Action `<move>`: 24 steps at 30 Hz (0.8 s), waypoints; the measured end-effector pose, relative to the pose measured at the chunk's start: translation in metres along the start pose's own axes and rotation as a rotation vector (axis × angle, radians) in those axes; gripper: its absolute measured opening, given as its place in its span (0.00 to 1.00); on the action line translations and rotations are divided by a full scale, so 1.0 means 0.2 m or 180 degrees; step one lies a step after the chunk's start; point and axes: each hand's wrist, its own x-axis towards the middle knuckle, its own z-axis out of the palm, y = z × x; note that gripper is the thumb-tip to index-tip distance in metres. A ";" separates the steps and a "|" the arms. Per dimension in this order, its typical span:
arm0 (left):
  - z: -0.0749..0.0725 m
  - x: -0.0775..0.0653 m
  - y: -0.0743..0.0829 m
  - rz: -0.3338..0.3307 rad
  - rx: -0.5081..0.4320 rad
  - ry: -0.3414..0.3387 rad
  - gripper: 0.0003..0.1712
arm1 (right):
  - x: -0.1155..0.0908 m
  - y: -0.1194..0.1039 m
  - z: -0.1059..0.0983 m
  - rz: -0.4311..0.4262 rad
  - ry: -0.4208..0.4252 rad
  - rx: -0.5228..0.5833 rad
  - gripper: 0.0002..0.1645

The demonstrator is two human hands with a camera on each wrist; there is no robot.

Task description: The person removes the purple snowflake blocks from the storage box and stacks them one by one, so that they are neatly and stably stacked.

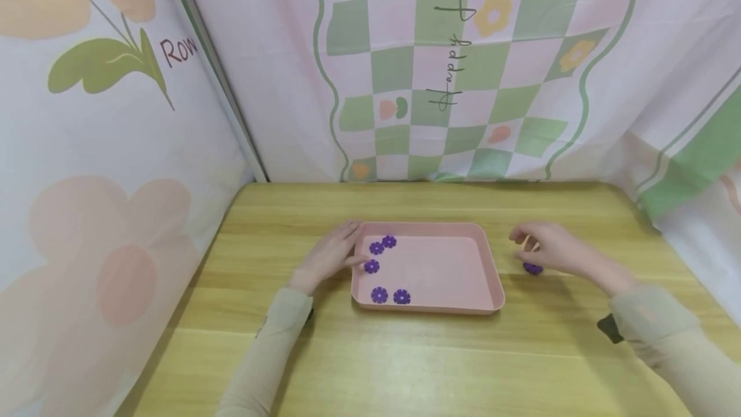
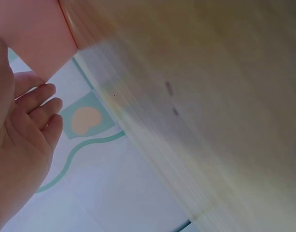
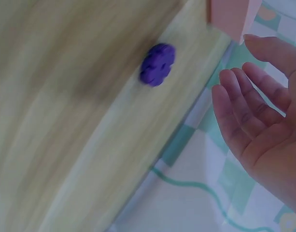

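Observation:
A shallow pink tray (image 1: pixel 434 269) lies on the table, with several purple notched plastic discs (image 1: pixel 379 295) along its left side. My left hand (image 1: pixel 330 256) holds the tray's left rim, its thumb over the edge beside one disc and its fingers along the outside. In the left wrist view the fingers (image 2: pixel 39 99) bend loosely near the tray's corner (image 2: pixel 46 38). To the right of the tray, my right hand (image 1: pixel 547 250) hovers with bent fingers and thumb apart. Below it, a single purple disc (image 1: pixel 532 269) rests on the table; the right wrist view shows this disc (image 3: pixel 158 65) apart from the fingers.
The wooden table (image 1: pixel 428 365) extends around the tray. Behind it hangs a white and green checked cloth (image 1: pixel 463 69), and a floral cloth (image 1: pixel 116 147) covers the left side. Another cloth (image 1: pixel 689 211) borders the table on the right.

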 end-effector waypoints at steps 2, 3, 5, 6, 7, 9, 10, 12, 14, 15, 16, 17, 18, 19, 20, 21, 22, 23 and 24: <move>0.00 0.00 0.00 -0.0003 0.0006 0.0000 0.47 | 0.02 -0.03 0.00 0.0002 -0.0016 0.0036 0.17; 0.00 0.00 0.00 0.0000 0.0018 0.0000 0.47 | 0.03 -0.04 0.00 -0.0001 -0.0034 0.0057 0.17; 0.00 0.00 0.00 -0.0002 0.0034 -0.0008 0.47 | 0.05 -0.06 0.00 -0.0013 -0.0058 0.0104 0.16; 0.00 0.00 0.00 -0.0007 0.0044 -0.0015 0.47 | 0.07 -0.08 0.01 -0.0034 -0.0070 0.0136 0.16; 0.00 0.00 0.00 -0.0011 0.0047 -0.0028 0.48 | 0.08 -0.09 0.01 -0.0050 -0.0077 0.0160 0.16; 0.00 0.00 -0.01 -0.0015 0.0061 -0.0043 0.48 | 0.11 -0.11 0.02 -0.0094 -0.0096 0.0197 0.16; 0.00 0.01 -0.01 -0.0007 0.0076 -0.0045 0.48 | 0.12 -0.12 0.02 -0.0108 -0.0111 0.0211 0.15; 0.00 0.01 -0.01 0.0002 0.0095 -0.0044 0.48 | 0.14 -0.14 0.03 -0.0171 -0.0150 0.0250 0.15; 0.00 0.01 -0.01 0.0015 0.0112 -0.0040 0.47 | 0.16 -0.16 0.05 -0.0245 -0.0189 0.0286 0.14; 0.00 0.01 -0.01 0.0021 0.0112 -0.0036 0.47 | 0.17 -0.17 0.05 -0.0297 -0.0205 0.0306 0.14; 0.00 0.01 -0.01 0.0025 0.0121 -0.0037 0.47 | 0.18 -0.19 0.06 -0.0335 -0.0219 0.0334 0.13; 0.00 0.01 -0.01 0.0020 0.0120 -0.0041 0.47 | 0.18 -0.20 0.07 -0.0380 -0.0230 0.0361 0.13; -0.01 0.01 0.00 0.0017 0.0125 -0.0047 0.48 | 0.19 -0.21 0.07 -0.0436 -0.0239 0.0386 0.12; -0.01 0.01 0.00 0.0012 0.0120 -0.0050 0.47 | 0.20 -0.22 0.08 -0.0464 -0.0259 0.0404 0.12; -0.01 0.01 0.00 0.0011 0.0117 -0.0050 0.47 | 0.20 -0.23 0.09 -0.0489 -0.0282 0.0422 0.12; -0.01 0.01 0.00 0.0004 0.0128 -0.0059 0.47 | 0.21 -0.24 0.10 -0.0520 -0.0301 0.0433 0.12; -0.01 0.01 0.00 0.0003 0.0143 -0.0064 0.47 | 0.22 -0.25 0.11 -0.0534 -0.0337 0.0464 0.12; -0.01 0.01 0.00 -0.0002 0.0150 -0.0066 0.47 | 0.22 -0.26 0.12 -0.0567 -0.0365 0.0486 0.11; 0.00 0.01 0.00 -0.0002 0.0164 -0.0069 0.47 | 0.23 -0.27 0.13 -0.0607 -0.0398 0.0512 0.11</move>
